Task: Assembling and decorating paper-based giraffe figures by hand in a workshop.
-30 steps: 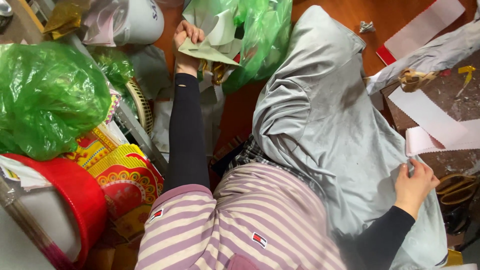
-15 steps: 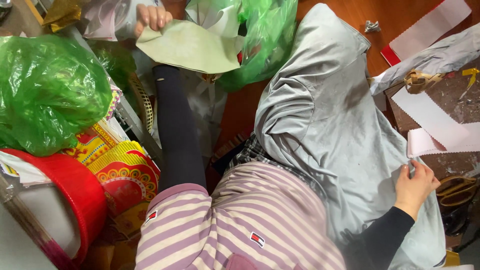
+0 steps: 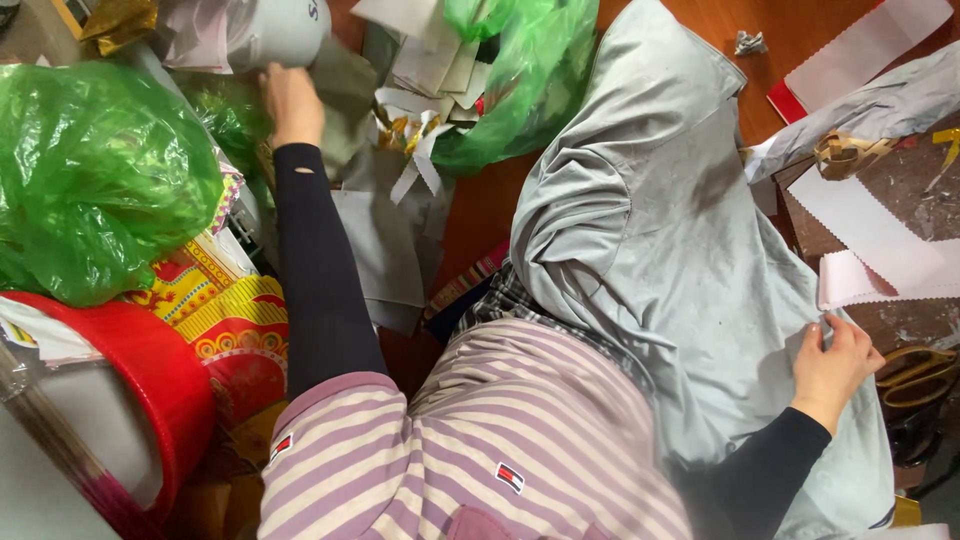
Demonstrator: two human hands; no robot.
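The left hand [image 3: 292, 103] is reaching up into a heap of paper. Its fingers are curling onto a grey-green paper sheet [image 3: 345, 110], but I cannot tell how tightly. The sheet is lying beside a big green plastic bag [image 3: 95, 180] and just under a white cap [image 3: 275, 30]. The right hand [image 3: 832, 362] is resting on the grey trouser leg [image 3: 660, 240], fingers together, touching the edge of a pale pink paper strip [image 3: 880, 280]. Yellow-handled scissors [image 3: 915, 372] are lying just beside it.

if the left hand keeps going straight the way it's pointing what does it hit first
Most likely the pale grey rounded container just beyond the left hand, whose fingers point up toward it. Depth is unclear, so they may already touch.
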